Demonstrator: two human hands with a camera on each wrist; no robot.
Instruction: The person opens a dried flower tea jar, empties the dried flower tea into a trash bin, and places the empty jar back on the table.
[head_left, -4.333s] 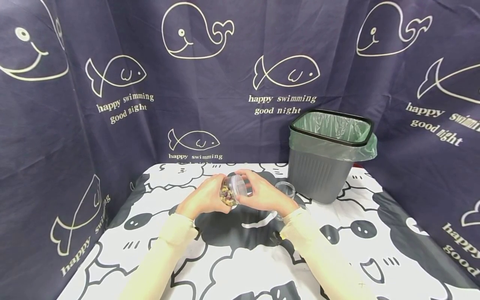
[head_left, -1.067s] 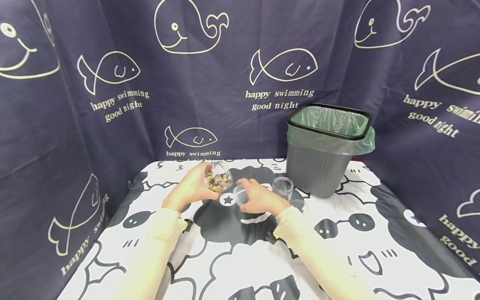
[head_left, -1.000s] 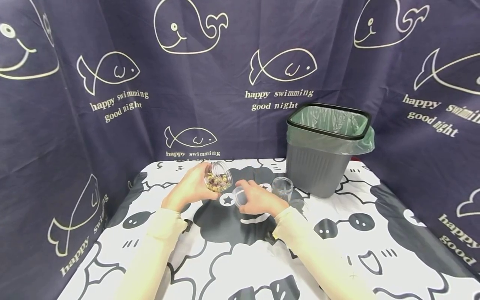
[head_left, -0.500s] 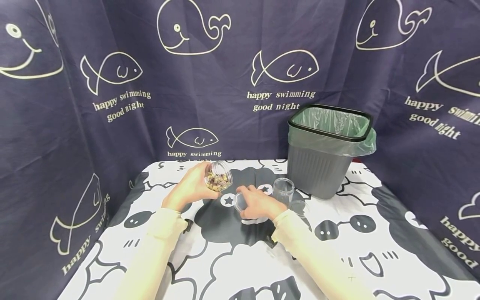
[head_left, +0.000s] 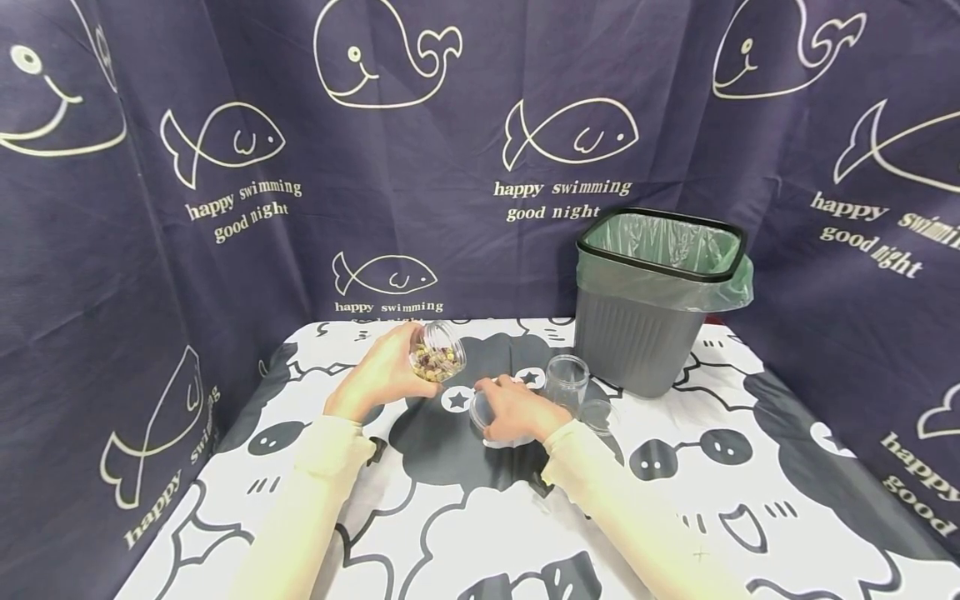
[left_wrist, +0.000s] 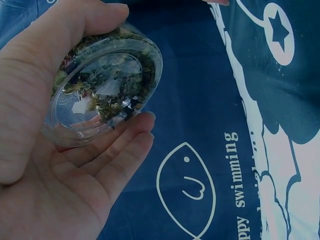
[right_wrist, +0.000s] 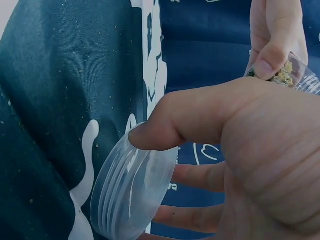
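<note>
My left hand grips a clear plastic jar around its side, tilted with its uncovered mouth up and to the right. Inside lie dried yellow and dark bits, which look like flower tea. From the left wrist view, the jar's base faces the camera, with thumb and fingers around it. To the right and lower, my right hand pinches a clear round screw lid by its edge. That lid is tilted close to the tablecloth; whether it touches cannot be made out.
An uncovered clear jar stands right of my right hand, with a clear round lid lying in front of it. Behind them is a grey bin with a green liner. A sheep-print cloth covers the table; a dark blue curtain hangs behind.
Earlier both hands were on the lidded jar. The lid has come off; my right hand has carried it right and down, lowering slightly in the last second. The jar moved a little left.
</note>
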